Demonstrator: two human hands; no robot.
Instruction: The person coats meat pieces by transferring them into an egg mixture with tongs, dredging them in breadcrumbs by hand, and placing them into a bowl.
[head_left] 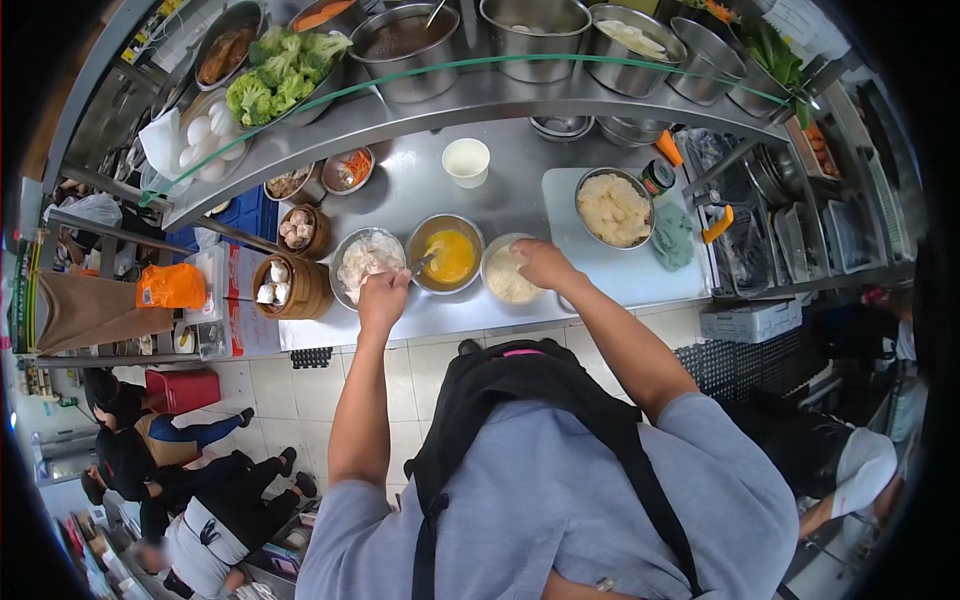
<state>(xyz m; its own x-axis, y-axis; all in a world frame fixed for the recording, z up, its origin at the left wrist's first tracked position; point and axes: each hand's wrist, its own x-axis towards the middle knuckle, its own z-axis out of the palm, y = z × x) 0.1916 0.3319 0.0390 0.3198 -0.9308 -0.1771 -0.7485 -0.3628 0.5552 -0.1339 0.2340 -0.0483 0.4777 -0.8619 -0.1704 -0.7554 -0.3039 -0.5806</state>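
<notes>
shirt [600, 490]: was nearest
left hand [384, 298]: gripped utensil [424, 263] in beaten egg [450, 256]
right hand [545, 265]: was over crumb bowl [512, 283]; couldn't tell if pinching

The counter [400, 185] is glossy metal, the steamers [309, 292] matt wood, the orange bag [172, 286] crinkled plastic.

Single head-worn view, looking forward and steeply down from above, close over the counter [400, 170].
</notes>
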